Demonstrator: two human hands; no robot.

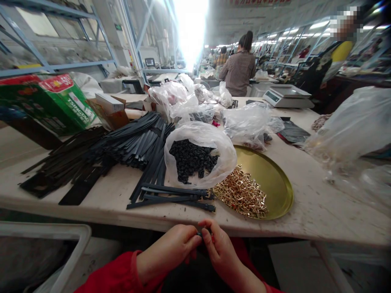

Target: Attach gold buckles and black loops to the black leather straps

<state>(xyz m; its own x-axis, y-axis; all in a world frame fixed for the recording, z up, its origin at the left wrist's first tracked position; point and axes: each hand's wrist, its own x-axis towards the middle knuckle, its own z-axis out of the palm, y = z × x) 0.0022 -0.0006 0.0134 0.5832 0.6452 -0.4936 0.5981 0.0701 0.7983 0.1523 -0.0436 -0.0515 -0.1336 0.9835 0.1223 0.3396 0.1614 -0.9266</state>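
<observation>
My left hand (180, 245) and my right hand (219, 247) meet just in front of the table edge, both closed in a pinch. Between the fingertips shows the end of a narrow dark strap (199, 234); the rest of it is hidden by the hands. Beyond them on the table lie several dark straps (177, 199) with small buckles at their right ends. A brass-coloured round tray (275, 179) carries a heap of gold metal buckles (244, 193). Behind the straps, an open plastic bag (226, 152) holds many small black loops (192, 158).
A large bundle of dark straps (131, 140) spreads on the left, near a green box (65, 103). Clear plastic bags (247, 122) and a scale (287, 97) stand farther back. A white bin (82, 240) is at lower left. Other people work beyond, one with their back turned (240, 71).
</observation>
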